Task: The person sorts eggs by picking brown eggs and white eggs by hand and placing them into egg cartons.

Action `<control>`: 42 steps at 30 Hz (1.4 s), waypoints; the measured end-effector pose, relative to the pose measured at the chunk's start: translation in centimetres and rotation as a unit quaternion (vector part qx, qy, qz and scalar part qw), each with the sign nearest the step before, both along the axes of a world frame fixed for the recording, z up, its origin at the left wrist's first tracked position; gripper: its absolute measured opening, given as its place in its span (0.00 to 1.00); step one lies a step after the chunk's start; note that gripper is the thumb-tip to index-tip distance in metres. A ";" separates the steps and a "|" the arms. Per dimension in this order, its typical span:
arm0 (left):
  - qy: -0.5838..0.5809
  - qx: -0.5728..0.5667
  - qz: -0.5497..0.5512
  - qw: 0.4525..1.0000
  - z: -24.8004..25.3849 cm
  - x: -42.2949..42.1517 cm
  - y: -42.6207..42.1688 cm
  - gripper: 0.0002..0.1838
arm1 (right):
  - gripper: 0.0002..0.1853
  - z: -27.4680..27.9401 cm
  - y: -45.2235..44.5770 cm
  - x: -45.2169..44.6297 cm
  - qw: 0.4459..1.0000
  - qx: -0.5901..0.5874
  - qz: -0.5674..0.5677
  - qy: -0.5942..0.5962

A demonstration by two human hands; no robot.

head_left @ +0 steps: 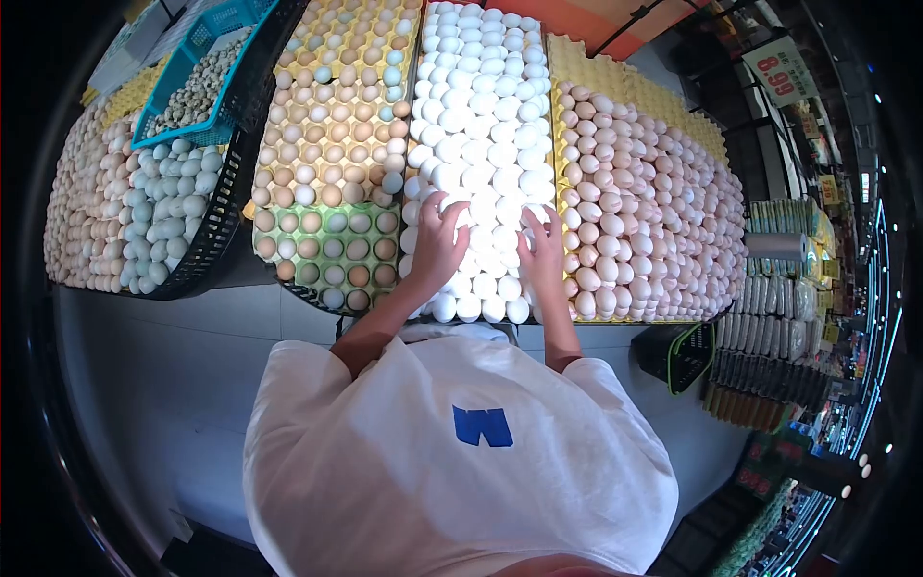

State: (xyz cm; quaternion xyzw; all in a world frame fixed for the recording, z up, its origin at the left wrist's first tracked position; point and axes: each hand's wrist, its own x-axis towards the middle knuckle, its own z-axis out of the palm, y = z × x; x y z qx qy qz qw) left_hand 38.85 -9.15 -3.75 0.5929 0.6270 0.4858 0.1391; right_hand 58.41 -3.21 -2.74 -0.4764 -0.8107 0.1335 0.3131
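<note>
My left hand (440, 245) is over the left part of a bright white block of eggs (481, 125), with its fingers curved and the thumb apart from them. My right hand (543, 252) reaches over the block's right edge, fingers bent and spread, its thumb toward the middle. Both sets of fingertips are at the white eggs. Strong glare washes out the eggs between the hands, so exact contact there is hard to make out. A front row of white eggs (468, 308) lies below my hands.
Brown and bluish eggs sit in yellow trays and a green tray (322, 236) at left. Pinkish eggs (639, 207) are piled at right. Farther left stand a turquoise basket (183, 130) of small speckled eggs and pale blue eggs (168, 207). A black basket (678, 356) is low at right.
</note>
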 end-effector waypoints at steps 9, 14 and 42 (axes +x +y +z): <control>0.036 0.010 -0.043 0.998 0.2 -0.3 0.1 0.21 | 0.23 -0.1 -0.3 -0.3 1.000 -0.006 -0.015 0.021; 0.024 0.008 -0.044 0.999 0.2 -0.3 0.1 0.21 | 0.27 0.2 0.0 -0.2 0.999 0.043 -0.001 -0.015; 0.002 0.013 -0.029 0.999 0.5 -0.3 0.0 0.19 | 0.27 0.7 0.5 -0.8 0.991 0.011 -0.085 -0.107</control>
